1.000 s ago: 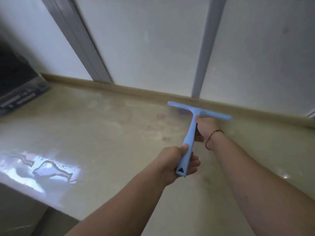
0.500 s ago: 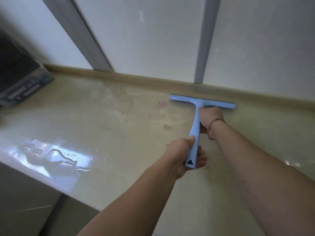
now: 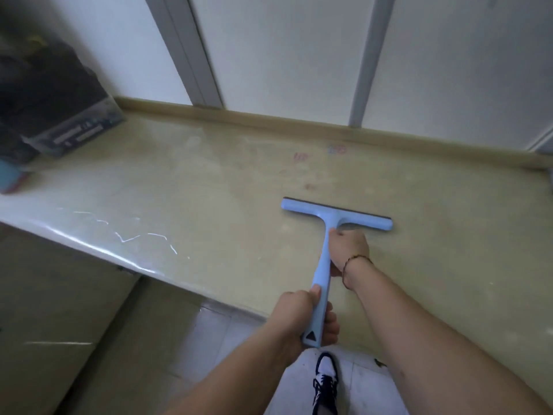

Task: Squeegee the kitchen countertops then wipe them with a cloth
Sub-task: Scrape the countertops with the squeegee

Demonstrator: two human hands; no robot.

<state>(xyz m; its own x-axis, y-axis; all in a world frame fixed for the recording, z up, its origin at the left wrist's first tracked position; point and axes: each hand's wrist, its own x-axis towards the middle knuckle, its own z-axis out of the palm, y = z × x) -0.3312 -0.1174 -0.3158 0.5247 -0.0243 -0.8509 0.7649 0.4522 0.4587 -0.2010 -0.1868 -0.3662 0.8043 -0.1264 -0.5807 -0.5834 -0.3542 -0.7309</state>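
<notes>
A light blue squeegee (image 3: pixel 332 223) lies with its blade flat on the beige countertop (image 3: pixel 194 199), about midway between the back wall and the front edge. My left hand (image 3: pixel 302 316) grips the lower end of the handle, out past the counter's front edge. My right hand (image 3: pixel 348 247) grips the handle higher up, just below the blade; a thin bracelet circles that wrist. No cloth is in view.
A dark box (image 3: pixel 57 106) stands on the counter at the far left, with a blue and red object (image 3: pixel 12 178) beside it. A raised beige lip (image 3: pixel 269 121) runs along the white wall. Faint pink marks (image 3: pixel 317 154) dot the surface. A shoe (image 3: pixel 324 381) shows on the tiled floor.
The squeegee blade has been drawn from the back lip toward the front edge, both hands moving with it. The view has tilted down, showing the floor and shoe.
</notes>
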